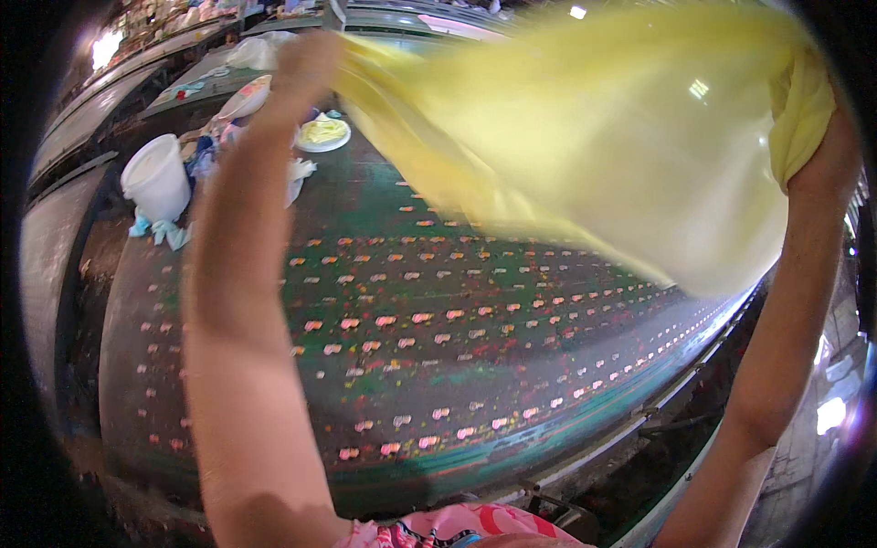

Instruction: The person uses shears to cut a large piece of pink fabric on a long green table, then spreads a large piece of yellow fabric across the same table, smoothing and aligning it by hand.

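Note:
Both my arms are raised high above a long dark green printing table [438,365]. My left hand [309,57] grips one upper corner of a thin, see-through yellow cloth [603,137]. My right hand [827,164] holds the opposite corner, bunched in the fist. The cloth hangs stretched and blurred between the two hands, well above the table. Rows of small pink and orange marks cover the table top below it.
A white bucket [157,178] stands at the table's left end beside pale blue rags [164,230]. Behind it sit a white plate with yellow material [322,133] and crumpled bags. More long tables [100,100] run at the far left. A floor gap lies along the right edge.

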The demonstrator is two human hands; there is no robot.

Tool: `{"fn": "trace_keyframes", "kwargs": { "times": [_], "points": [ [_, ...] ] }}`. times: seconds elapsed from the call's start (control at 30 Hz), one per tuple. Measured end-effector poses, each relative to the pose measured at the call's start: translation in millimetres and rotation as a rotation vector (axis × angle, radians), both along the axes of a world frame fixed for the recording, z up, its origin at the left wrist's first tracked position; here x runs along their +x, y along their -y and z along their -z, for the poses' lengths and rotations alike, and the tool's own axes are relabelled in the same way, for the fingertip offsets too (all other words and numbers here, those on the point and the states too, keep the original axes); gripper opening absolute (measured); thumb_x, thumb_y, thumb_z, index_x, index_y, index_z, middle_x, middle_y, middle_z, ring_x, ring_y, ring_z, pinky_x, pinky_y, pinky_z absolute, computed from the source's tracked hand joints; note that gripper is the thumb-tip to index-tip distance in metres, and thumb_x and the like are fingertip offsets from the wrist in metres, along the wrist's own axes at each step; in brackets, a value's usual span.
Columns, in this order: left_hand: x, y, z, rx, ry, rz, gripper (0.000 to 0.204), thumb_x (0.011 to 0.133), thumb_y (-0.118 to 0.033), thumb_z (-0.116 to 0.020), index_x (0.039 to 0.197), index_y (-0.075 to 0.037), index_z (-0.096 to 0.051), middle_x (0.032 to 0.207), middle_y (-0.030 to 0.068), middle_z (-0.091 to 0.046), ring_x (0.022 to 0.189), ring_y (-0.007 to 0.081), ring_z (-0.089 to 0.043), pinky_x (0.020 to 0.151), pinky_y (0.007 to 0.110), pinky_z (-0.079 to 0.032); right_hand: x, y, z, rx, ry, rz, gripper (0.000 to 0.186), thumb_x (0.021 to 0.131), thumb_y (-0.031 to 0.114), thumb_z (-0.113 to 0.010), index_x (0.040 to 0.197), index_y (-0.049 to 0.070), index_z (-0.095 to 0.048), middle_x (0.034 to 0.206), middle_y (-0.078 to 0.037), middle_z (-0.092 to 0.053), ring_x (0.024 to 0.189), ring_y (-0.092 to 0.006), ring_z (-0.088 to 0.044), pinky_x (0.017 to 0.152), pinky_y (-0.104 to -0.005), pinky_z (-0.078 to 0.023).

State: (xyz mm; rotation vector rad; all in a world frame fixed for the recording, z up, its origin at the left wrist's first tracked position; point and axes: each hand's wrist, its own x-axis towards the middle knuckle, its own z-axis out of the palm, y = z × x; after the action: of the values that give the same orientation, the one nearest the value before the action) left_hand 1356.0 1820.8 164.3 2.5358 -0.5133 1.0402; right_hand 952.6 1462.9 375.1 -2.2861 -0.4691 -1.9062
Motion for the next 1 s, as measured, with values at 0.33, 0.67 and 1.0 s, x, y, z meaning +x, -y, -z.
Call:
{"fn": "trace_keyframes", "kwargs": {
  "times": [0.33, 0.67, 1.0],
  "points": [
    [84, -10, 108, 0.491, -0.493, -0.332, 0.045, 0.103, -0.029, -0.060, 0.138, -0.002, -0.065, 0.137, 0.0265, -0.067, 0.121, 0.0381, -0.070, 0.096, 0.053, -0.061, 105, -71, 297, 0.620, -1.121, -0.075, 0.073, 0.110, 0.066, -0.042, 0.109, -0.001, -0.073, 0.089, -0.013, -0.072, 0.083, -0.0275, -0.069, 0.077, -0.0434, -0.054],
    [-42, 54, 303, 0.219, -0.508, 0.081, 0.032, 0.087, -0.016, -0.073, 0.114, 0.000, -0.068, 0.119, 0.0193, -0.068, 0.115, 0.0396, -0.066, 0.093, 0.051, -0.059, 33, -49, 511, 0.882, -1.389, 0.193, 0.059, 0.115, 0.050, -0.039, 0.127, 0.000, -0.069, 0.110, -0.028, -0.073, 0.106, -0.0473, -0.068, 0.094, -0.0509, -0.051],
    [-292, 36, 261, -0.195, -1.685, 1.079, 0.058, 0.105, -0.047, -0.068, 0.147, -0.007, -0.063, 0.130, 0.0126, -0.075, 0.104, 0.0201, -0.075, 0.088, 0.039, -0.059, -9, -82, 386, 0.882, -0.311, -0.332, 0.017, 0.103, 0.007, -0.069, 0.118, 0.001, -0.074, 0.107, -0.008, -0.078, 0.096, -0.0204, -0.072, 0.086, -0.0329, -0.055]
  ]
}}
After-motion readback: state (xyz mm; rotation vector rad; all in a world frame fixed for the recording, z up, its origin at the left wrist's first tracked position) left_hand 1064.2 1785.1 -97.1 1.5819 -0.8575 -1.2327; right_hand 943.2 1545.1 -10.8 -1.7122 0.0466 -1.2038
